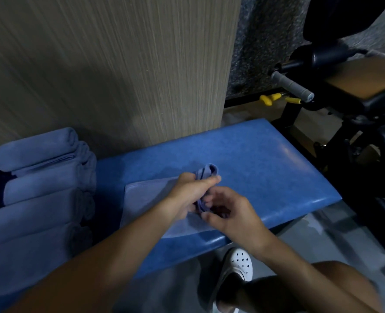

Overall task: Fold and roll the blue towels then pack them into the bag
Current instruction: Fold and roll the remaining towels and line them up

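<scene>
- While both hands worked mid-bench (266,166), stuff crowded in. A wood-grain panel (119,75) stood right behind it, and a black gym machine (356,91) with a grey handle (293,85) sat past the right end.
- Left hand (188,195) gripped the rolled-up end of the blue towel (146,199), and right hand (229,213) pinched the same roll nearer the front edge. The rest of it lay flat, trailing left.
- Bare padding ran from the hands out to the rounded right end. The front edge sat just under the right wrist, with a white clog (239,265) on the floor (322,240) below.
- Rolled towels (44,177) were piled at the left end. Something dark navy showed beside them, but I couldn't tell if it was a bag.
</scene>
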